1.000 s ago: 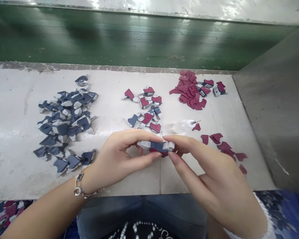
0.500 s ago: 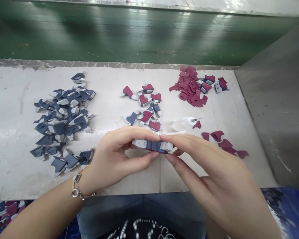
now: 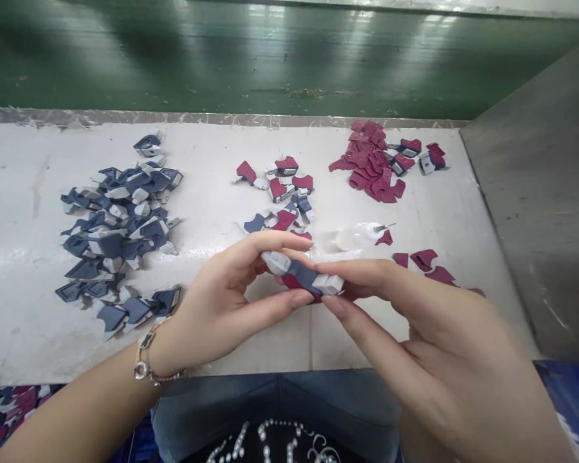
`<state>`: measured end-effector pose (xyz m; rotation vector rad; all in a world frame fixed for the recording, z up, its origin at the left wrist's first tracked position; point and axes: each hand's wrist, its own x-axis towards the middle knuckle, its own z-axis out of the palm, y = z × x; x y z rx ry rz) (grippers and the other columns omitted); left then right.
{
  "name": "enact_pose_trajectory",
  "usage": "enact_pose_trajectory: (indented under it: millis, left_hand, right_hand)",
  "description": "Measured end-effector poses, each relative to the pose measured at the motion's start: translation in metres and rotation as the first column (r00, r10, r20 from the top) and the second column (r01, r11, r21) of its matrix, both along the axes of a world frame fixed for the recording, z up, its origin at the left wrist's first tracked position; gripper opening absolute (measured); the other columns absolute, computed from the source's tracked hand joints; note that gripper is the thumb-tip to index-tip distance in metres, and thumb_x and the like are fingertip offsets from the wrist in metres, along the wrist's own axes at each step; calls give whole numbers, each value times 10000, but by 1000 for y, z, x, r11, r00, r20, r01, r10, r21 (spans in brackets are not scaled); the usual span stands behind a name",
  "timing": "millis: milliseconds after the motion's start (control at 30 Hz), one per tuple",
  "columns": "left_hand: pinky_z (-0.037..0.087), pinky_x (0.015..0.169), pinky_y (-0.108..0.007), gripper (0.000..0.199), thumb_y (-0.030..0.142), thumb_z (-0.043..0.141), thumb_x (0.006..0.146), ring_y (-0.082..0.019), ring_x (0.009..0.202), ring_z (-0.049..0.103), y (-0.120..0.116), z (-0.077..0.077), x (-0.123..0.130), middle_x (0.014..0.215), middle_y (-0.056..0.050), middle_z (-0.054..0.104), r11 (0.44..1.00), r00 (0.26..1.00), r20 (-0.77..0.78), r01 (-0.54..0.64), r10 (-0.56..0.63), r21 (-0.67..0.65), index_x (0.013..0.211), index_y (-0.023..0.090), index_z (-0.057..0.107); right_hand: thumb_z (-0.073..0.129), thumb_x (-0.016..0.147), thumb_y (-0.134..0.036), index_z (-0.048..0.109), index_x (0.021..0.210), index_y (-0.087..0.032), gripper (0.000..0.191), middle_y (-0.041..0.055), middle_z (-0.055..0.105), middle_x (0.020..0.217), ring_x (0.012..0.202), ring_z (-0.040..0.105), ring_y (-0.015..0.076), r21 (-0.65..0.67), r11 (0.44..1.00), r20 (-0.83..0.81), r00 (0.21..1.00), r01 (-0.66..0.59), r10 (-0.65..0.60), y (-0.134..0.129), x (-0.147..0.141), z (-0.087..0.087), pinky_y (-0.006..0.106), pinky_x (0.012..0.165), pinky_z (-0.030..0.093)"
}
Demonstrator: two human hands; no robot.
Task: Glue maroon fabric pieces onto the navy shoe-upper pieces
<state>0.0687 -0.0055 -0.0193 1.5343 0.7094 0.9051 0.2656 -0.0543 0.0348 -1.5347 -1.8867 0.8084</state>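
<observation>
A small plastic part (image 3: 302,276) in grey, navy blue and maroon is held between my two hands above the front of the table. My left hand (image 3: 231,289) grips its left side, thumb below and fingers behind. From the right, my right hand (image 3: 415,334) pinches the other end between thumb and fingers. The fingers hide some of the part's edges. Just beyond the hands lies a group of similar parts (image 3: 284,220), some with maroon faces and some plain navy. A clear squeeze bottle (image 3: 359,236) with a thin needle tip lies behind my right hand.
On the left is a large pile of navy and grey parts (image 3: 120,218). A heap of maroon pieces (image 3: 369,161) sits at the back right, beside a few assembled parts (image 3: 405,157). Loose maroon pieces (image 3: 424,259) lie right. A metal panel (image 3: 535,180) borders the table.
The held part has tilted, its left end rising and its right end dipping. My left fingers have lifted slightly off its top, and my right hand has shifted a little.
</observation>
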Motion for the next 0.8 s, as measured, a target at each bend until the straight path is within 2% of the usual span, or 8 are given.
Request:
enact_pose_trajectory:
  millis: [133, 233, 467, 633, 800]
  left_hand:
    - [589, 952, -341, 651, 130, 732, 849, -218, 1046, 652, -3, -2, 0, 1148, -60, 657, 999, 997, -58, 42, -41, 31, 1415, 300, 461]
    - [615, 931, -352, 710, 128, 721, 855, -235, 1072, 656, -5, -4, 0, 1180, -67, 637, 996, 994, -62, 88, -87, 12, 1459, 316, 396]
    - [607, 921, -275, 688, 113, 695, 872, -176, 970, 679, -4, -4, 0, 1131, -58, 640, 995, 992, -81, 98, -97, 12, 1462, 268, 379]
    - [605, 922, -288, 687, 131, 696, 872, -182, 968, 675, -4, -6, 0, 1181, -73, 628, 997, 991, -122, 65, -59, 50, 1466, 271, 380]
    - [599, 925, -291, 708, 123, 700, 859, -182, 943, 672, -3, -8, 2, 1111, -59, 648, 998, 990, -128, 56, -51, 38, 1473, 259, 374]
  right_hand:
    - [595, 942, -186, 651, 1150, -310, 249, -76, 743, 1021, 874, 712, 138, -44, 999, -10, 1000, 11, -11, -1, 3, -1, 219, 706, 565]
    - [574, 947, -194, 648, 1126, -287, 215, -45, 745, 1029, 856, 718, 167, -66, 998, -2, 1000, -16, 16, -2, 4, -3, 245, 603, 550]
    - [611, 920, -175, 662, 1104, -288, 223, -88, 743, 996, 848, 708, 99, -62, 998, -4, 1000, -20, 20, 1, 1, -4, 164, 713, 533]
    - [632, 921, -167, 663, 1082, -283, 201, -94, 743, 974, 839, 708, 90, -78, 997, -33, 999, -23, 21, 3, 2, -6, 152, 672, 529]
    - [642, 924, -144, 649, 1035, -277, 174, -105, 727, 917, 816, 681, 67, -110, 993, -62, 998, -34, 27, 5, 5, -9, 137, 710, 504]
